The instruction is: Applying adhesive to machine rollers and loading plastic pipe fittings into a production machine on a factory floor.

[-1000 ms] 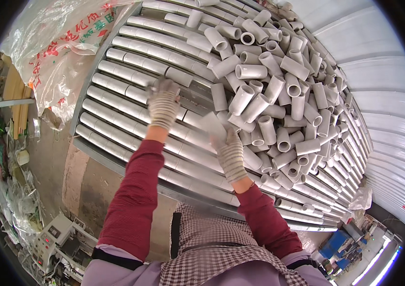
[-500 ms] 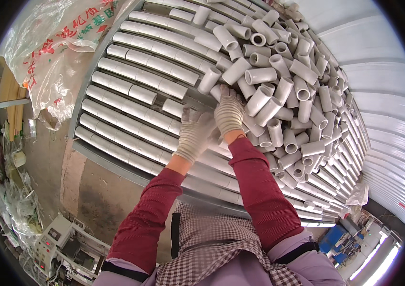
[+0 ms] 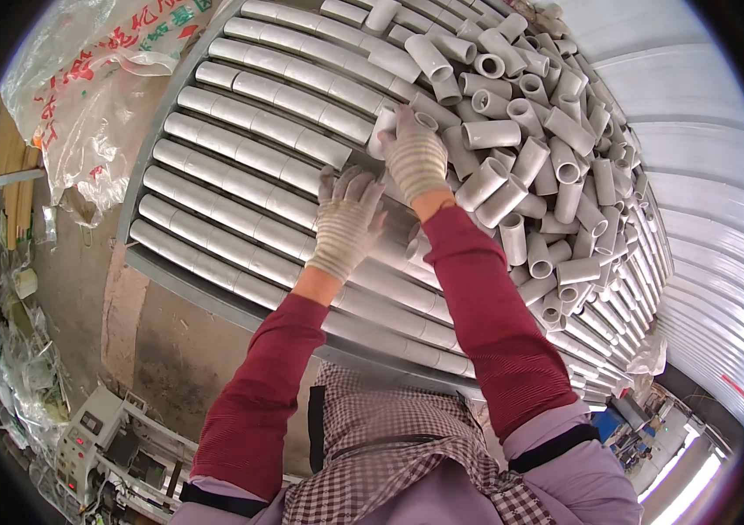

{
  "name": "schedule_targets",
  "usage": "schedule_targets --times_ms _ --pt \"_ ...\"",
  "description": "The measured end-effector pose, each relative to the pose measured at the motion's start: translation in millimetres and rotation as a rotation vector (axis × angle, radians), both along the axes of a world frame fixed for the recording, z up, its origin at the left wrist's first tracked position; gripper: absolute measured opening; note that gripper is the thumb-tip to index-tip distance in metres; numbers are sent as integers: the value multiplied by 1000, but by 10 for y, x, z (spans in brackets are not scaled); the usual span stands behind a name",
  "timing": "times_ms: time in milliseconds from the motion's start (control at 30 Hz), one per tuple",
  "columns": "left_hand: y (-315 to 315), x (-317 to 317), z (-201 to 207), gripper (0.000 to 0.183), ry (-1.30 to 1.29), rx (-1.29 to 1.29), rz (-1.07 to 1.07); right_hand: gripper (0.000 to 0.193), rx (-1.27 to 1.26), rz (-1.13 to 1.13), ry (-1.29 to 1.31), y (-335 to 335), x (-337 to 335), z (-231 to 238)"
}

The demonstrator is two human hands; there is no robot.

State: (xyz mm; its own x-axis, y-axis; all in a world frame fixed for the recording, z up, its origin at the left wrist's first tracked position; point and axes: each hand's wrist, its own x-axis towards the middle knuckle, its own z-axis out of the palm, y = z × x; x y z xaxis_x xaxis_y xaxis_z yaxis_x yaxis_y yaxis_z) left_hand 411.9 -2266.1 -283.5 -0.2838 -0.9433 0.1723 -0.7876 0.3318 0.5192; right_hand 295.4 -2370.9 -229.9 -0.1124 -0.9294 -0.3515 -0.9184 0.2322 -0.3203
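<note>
Short grey plastic pipe pieces lie end to end in long rows (image 3: 241, 157), and a jumbled heap (image 3: 555, 166) of the same pieces covers the right part of the slatted rack. My right hand (image 3: 415, 162), in a striped knit glove, grips a grey pipe piece (image 3: 381, 133) at the heap's left edge; its fingers partly cover the piece. My left hand (image 3: 343, 223), gloved alike, rests over the rows just left of it, palm down with the fingers apart and slightly blurred. Between the hands a dark gap shows in one row.
A metal edge rail (image 3: 206, 284) borders the rack. Clear plastic sheeting (image 3: 109, 96) with printing hangs at the upper left. A control box with buttons (image 3: 87, 442) stands at the lower left. A corrugated metal wall (image 3: 695, 175) rises on the right.
My right hand has moved up and left onto a pipe piece beside the heap. My left hand has shifted slightly left and up, and a gap in the row near it has closed.
</note>
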Motion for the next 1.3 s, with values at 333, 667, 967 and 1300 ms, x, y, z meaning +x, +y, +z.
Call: schedule_targets --times_ms 333,667,967,1300 --pt "-270 48 -164 20 477 -82 16 32 -381 -83 -443 1256 -690 -356" --pt "224 -146 -1 56 -85 48 -373 40 435 -124 -356 1229 -888 -140" --pt "-84 -187 232 49 -455 262 -608 25 -68 125 -139 879 -752 -84" --pt "15 -207 150 51 -485 216 -461 24 -1 28 -576 629 -454 -344"
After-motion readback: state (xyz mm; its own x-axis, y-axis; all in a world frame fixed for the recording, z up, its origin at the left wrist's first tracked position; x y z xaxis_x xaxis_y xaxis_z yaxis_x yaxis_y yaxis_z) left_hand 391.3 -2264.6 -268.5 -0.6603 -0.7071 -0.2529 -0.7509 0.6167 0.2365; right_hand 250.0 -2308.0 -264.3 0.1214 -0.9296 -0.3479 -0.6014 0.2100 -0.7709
